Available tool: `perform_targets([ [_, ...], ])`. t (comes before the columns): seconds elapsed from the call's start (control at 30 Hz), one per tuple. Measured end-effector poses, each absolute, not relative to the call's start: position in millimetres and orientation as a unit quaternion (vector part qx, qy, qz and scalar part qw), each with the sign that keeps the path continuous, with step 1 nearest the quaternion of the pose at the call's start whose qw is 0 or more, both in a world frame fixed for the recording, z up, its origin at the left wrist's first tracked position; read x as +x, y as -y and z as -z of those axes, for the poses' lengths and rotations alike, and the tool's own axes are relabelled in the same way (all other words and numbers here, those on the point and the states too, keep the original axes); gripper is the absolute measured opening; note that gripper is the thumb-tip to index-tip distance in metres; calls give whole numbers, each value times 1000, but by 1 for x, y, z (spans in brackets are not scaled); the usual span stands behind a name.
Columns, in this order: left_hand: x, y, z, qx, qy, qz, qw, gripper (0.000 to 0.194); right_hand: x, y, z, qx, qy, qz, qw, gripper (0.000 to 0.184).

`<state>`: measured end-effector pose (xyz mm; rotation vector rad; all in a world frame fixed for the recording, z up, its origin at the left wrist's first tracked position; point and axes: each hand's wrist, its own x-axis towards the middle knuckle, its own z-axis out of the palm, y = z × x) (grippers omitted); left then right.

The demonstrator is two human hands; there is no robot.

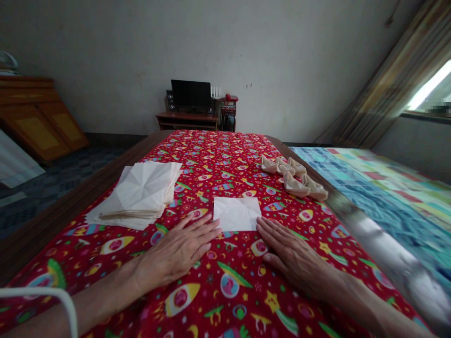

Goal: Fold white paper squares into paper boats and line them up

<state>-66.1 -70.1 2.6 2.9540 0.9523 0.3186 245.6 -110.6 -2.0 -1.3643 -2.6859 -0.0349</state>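
Observation:
A small folded white sheet of paper [237, 212] lies flat on the red patterned cloth [225, 183] in front of me. My left hand [185, 244] rests flat with fingers stretched out, its fingertips at the sheet's lower left edge. At the lower right corner, the fingertips of my right hand [291, 251] touch the paper, that hand flat too. To the left is a loose stack of creased white papers [141, 190]. Several folded paper boat-like shapes [296, 183] stand grouped at the right.
Dark wooden edges border the cloth on both sides. A bed with a blue and multicoloured cover [338, 197] is at the right. By the far wall, a monitor [191, 96] stands on a desk [186, 117]. A wooden cabinet [38, 117] is on the left. A white cable-like loop [66, 300] crosses the lower left.

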Motion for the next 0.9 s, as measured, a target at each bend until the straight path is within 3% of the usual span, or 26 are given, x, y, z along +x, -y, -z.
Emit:
perform_targets([
  [0.27,-35,55,-15,939,-287,-192,16,30,219,92,-11,-501,857,38,116,41],
  [0.37,-11,39,-11,943,-282,-174,22,37,204,76,-13,-539,835,72,84,45],
  [0.43,0,30,-4,942,-309,-129,26,46,200,65,-8,-522,842,92,97,39],
  [0.6,2,20,5,936,-342,-75,21,60,217,48,13,-451,886,66,81,58],
  [0.9,-27,14,3,926,-374,-56,-7,58,233,54,18,-496,862,66,82,58],
])
